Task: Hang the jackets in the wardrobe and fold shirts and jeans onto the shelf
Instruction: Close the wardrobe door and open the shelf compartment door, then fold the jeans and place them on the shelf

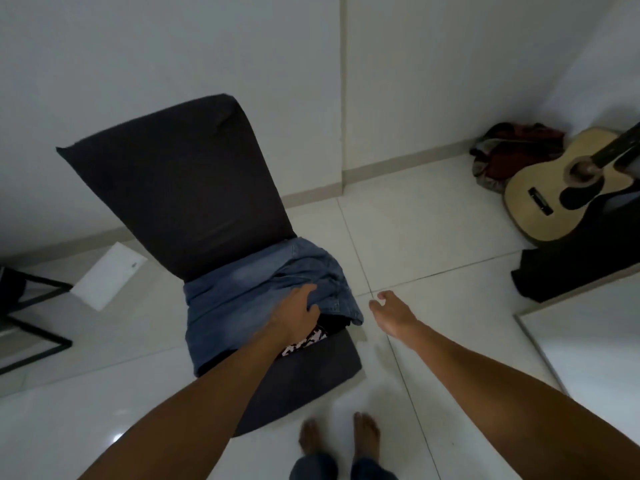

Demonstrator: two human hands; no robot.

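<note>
A pair of blue jeans (263, 299) is shown draped over the seat of a dark upholstered chair (180, 181), above a black-and-white patterned garment (304, 341) partly covered by the denim. The left hand (298, 313) is laid on the jeans, its grip closed on a fold of the fabric. The right hand (391, 313) is held beside the chair, above the tiled floor (433, 244), its grip apart and holding nothing. An acoustic guitar (554, 192) is leant in the corner.
</note>
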